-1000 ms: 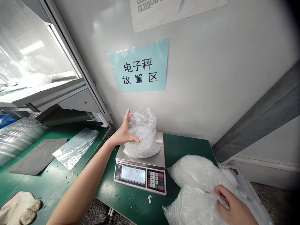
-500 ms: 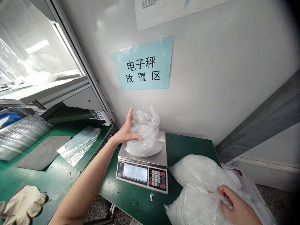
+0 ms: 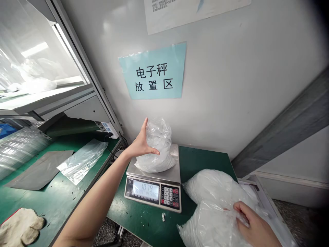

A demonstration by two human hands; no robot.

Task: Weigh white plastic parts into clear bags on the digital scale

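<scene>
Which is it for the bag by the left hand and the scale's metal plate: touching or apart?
Touching. The head view shows the bag resting base-down on the metal plate.

The scene is brightly and coolly lit. The shelf is washed out nearly to white, and the panel above it is crossed by a glaring streak. Glare is caught by the clear bag near the left tabletop's right edge; highlights are scattered over the white bags at the right tabletop's right edge. A shadow is cast beside the glove. The display's lower digits are blurred. The upper right corner is darkened.
</scene>
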